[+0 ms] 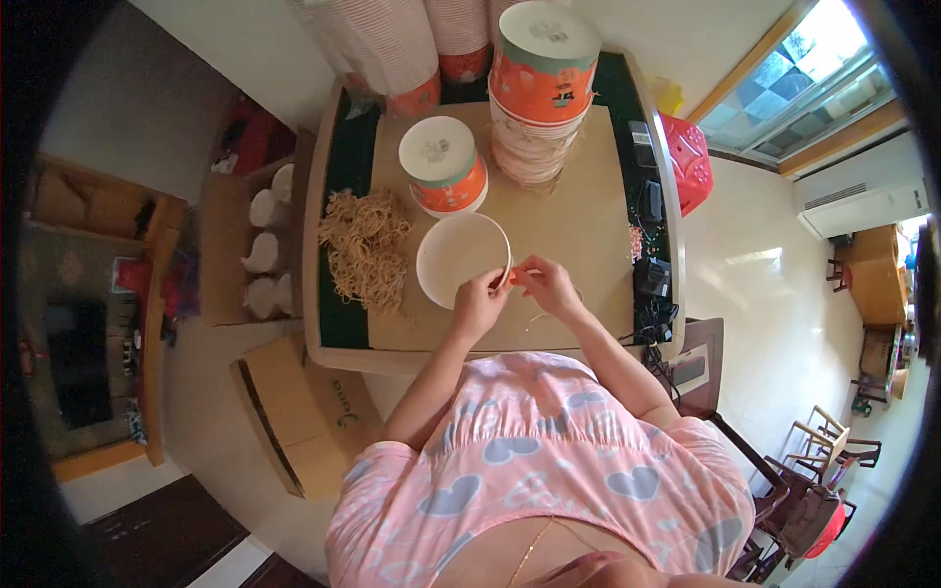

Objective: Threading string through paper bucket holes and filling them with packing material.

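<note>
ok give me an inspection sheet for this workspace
surface: table with a tan sheet on top
job's things: open white bowl; both hands at its right rim
clutter: noodle pile, upside-down bowl, bowl stacks at the back
fingers: left hand and right hand pinch a small orange piece
cables: dark cables and devices on the table's right edge
surroundings: cardboard boxes, red stool, chairs, window

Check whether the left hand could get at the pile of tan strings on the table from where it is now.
Probably yes: the left hand sits at the white bowl, and the pile of tan strings lies just to its left with nothing between them.
</note>
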